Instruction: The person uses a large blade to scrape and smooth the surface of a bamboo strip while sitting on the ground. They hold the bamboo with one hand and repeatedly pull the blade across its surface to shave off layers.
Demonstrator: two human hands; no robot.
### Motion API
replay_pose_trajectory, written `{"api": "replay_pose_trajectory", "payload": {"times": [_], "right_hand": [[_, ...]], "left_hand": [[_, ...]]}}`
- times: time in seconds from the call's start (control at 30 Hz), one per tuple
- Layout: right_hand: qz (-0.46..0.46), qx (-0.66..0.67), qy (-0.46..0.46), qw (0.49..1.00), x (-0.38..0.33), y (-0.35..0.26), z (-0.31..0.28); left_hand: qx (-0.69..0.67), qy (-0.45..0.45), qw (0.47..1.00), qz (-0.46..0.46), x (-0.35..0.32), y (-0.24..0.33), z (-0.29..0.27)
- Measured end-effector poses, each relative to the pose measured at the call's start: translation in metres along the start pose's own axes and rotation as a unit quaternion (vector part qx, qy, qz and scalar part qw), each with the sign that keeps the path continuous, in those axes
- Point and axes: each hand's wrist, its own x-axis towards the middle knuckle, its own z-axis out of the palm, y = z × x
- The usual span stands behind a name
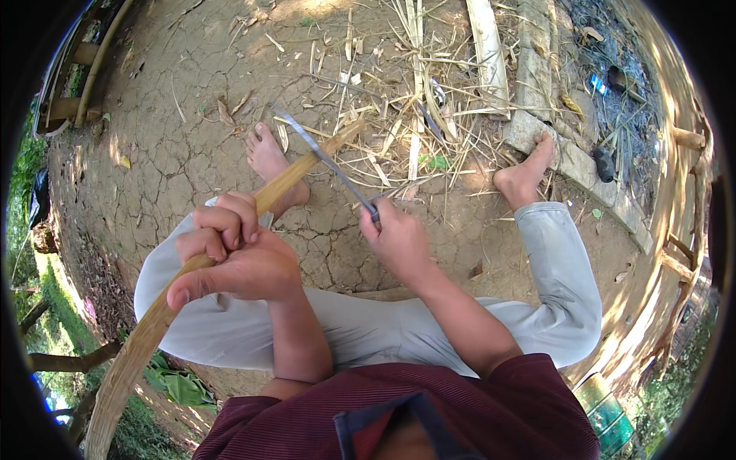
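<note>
Pale strips (414, 157) litter cracked earth (192, 100) below the stick (286, 184).

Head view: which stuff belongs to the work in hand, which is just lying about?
In use:
- wooden stick, gripped by the left hand
- knife, held by the right hand

Lying about, apparently:
- pale strips on the ground, perhaps offcuts
- plank
- small blue packet
- black object, kind unclear

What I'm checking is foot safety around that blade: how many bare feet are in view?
2: the left foot, partly behind the wooden strip, and the right foot, by the pale edging toward the picture's right. No others show.
</note>
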Motion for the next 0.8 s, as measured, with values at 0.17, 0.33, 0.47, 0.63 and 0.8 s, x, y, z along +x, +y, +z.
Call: {"api": "replay_pose_trajectory", "payload": {"times": [0.17, 0.33, 0.47, 0.63, 0.8], "right_hand": [[0.019, -0.031, 0.032, 0.999, 0.007, 0.057, 0.037], [0.095, -0.035, -0.038, 0.994, 0.012, 0.031, 0.013], [-0.025, -0.008, 0.013, 1.000, -0.010, -0.010, 0.003], [0.089, -0.078, -0.035, 0.992, 0.032, 0.058, 0.030], [0.116, -0.027, -0.056, 0.991, -0.001, 0.024, 0.011]], "left_hand": [[0.034, -0.012, 0.999, 0.022, -0.006, 0.002, 0.011], [0.090, 0.041, 0.995, 0.029, 0.007, -0.003, 0.005], [0.073, 0.004, 0.996, 0.049, -0.008, 0.003, 0.009], [0.055, -0.064, 0.994, 0.072, -0.024, -0.001, 0.012], [0.052, -0.027, 0.997, 0.054, -0.011, -0.006, 0.003]]}}
